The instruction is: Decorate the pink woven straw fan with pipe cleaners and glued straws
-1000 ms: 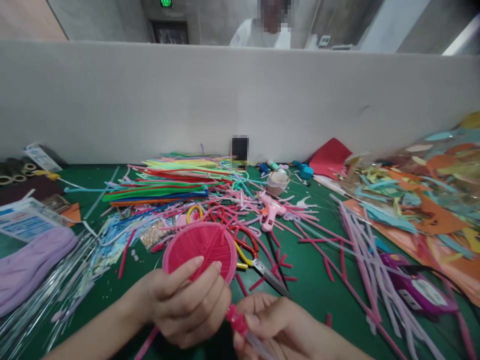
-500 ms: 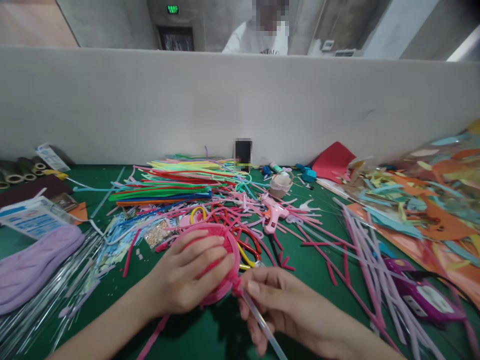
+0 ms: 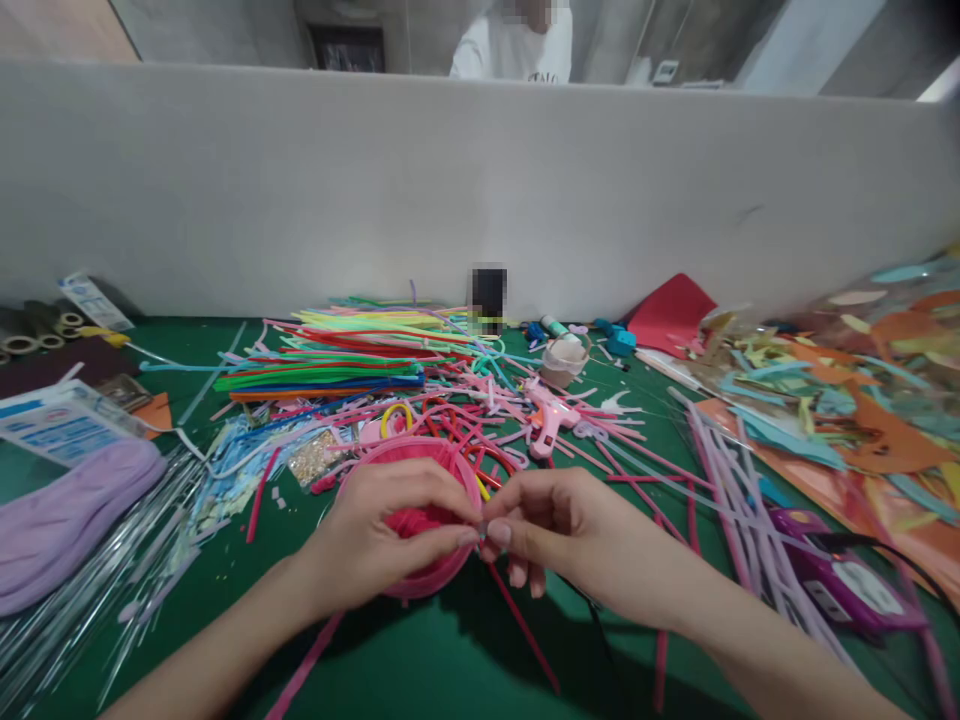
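A round pink bowl-like piece [image 3: 420,455], its inside facing up with darker pink material within, rests on the green table. My left hand [image 3: 409,525] reaches over its near side, thumb and forefinger pinched together at the right rim. Meeting it there is my right hand [image 3: 544,525], also in a pinch, its other fingers curled below. A small greyish bit shows between the fingertips of both hands, too small to name. Behind the bowl lie scissors with red and yellow handles [image 3: 499,475], partly covered. A thin pink strip [image 3: 525,625] lies below my right hand.
Beyond the bowl are a pink glue gun [image 3: 551,420] and a pile of coloured pipe cleaners [image 3: 337,375]. Lilac strips [image 3: 731,500] and a purple device [image 3: 844,580] with a cord lie right. Left are clear sticks [image 3: 120,590] and purple soles [image 3: 82,510]. A person [image 3: 514,45] is behind the partition [image 3: 480,180].
The long translucent stick in my right hand no longer shows lengthwise. My left hand has gone from lying flat over the bowl to pinching at its rim, and the bowl's inside shows more.
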A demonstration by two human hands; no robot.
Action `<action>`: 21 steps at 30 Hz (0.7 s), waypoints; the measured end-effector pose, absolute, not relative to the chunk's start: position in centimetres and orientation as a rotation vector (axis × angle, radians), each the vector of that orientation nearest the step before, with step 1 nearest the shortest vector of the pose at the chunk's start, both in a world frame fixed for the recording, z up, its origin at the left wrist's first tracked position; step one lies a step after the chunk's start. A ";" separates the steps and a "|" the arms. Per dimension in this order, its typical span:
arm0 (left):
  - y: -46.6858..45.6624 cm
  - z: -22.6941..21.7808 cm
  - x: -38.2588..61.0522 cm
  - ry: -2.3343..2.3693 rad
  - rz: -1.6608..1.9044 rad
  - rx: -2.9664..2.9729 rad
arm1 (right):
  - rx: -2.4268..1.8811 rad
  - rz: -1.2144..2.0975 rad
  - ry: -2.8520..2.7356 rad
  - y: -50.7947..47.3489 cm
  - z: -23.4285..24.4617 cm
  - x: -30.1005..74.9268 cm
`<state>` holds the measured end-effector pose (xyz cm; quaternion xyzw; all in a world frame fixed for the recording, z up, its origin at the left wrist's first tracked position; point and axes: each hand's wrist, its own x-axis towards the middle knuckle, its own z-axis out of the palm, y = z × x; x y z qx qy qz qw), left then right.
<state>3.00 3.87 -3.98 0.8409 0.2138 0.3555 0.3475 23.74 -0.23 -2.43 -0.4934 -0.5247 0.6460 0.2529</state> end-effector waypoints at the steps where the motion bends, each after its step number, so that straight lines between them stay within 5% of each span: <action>1: 3.9 -4.1 3.1 0.556 0.924 2.172 | -1.342 1.755 -1.445 -0.2 -2.5 23.7; 10: 4.7 -5.1 2.5 0.809 0.998 2.062 | -1.640 1.294 -1.815 -0.6 -1.8 27.0; 15: 4.6 -6.2 2.5 0.895 0.972 1.706 | -1.840 0.468 -1.983 1.0 -4.5 30.2; 18: 4.2 -6.7 2.7 0.816 0.987 1.677 | -1.645 0.041 -1.984 1.3 -6.3 29.1; 21: 3.9 -6.8 2.9 0.767 0.978 1.692 | -1.255 0.063 -2.062 0.7 -6.3 26.2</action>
